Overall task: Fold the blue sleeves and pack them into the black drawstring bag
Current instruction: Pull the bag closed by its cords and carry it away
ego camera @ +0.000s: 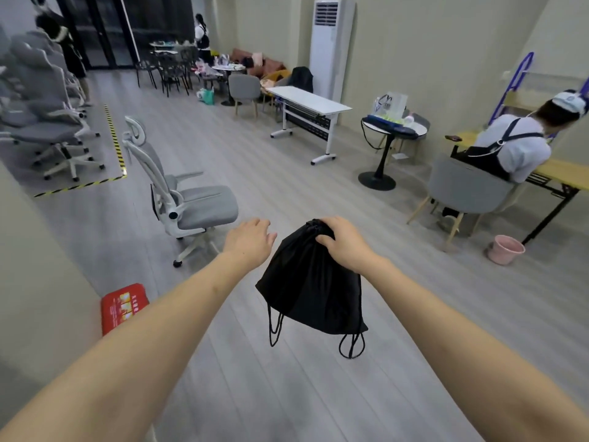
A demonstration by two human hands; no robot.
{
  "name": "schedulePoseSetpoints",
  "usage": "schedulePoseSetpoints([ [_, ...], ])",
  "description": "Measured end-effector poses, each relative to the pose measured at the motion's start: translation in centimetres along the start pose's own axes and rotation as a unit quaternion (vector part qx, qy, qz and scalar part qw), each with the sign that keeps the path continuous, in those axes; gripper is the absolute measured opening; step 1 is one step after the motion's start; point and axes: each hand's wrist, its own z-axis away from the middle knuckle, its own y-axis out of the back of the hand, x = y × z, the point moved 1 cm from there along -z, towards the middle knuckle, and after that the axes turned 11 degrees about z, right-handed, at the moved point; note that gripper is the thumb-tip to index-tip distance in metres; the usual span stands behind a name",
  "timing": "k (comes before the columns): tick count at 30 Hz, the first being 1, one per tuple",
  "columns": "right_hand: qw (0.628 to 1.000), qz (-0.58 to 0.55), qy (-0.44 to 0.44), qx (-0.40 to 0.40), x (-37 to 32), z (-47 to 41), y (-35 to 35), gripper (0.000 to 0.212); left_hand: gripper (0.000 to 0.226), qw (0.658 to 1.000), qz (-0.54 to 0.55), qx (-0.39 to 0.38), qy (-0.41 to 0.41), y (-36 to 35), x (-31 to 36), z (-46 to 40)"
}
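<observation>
Two bare forearms reach in from the bottom of the frame; right hand grips the soft black fabric drawstring bag by its cinched top at centre, left hand hovers beside it, fingers loosely spread and empty. I'd bring the left in to pull that neck open, tbh.

A grey office chair stood at centre left on the pale wood floor, with a red box at lower left. At right, a seated person faced a yellow table near a pink bucket; a white folding table and tall air conditioner lined the far wall.

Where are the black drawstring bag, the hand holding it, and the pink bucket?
black drawstring bag (314,291), head view, middle of its cloth.
right hand (345,247), head view, back of hand.
pink bucket (505,250), head view, outer wall.
</observation>
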Motion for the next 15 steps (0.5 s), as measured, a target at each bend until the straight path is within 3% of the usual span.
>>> schedulePoseSetpoints([
  [8,0.999,-0.013,0.021,-0.029,6.3,-20.4,-1.1,0.03,0.045,0.999,0.026,0.001,0.042,-0.6,-3.5,-18.6],
  [15,0.999,-0.029,0.023,-0.003,10.7,-39.8,-3.1,0.028,0.047,0.999,0.04,0.005,0.034,-1.7,-9.1,-38.5],
])
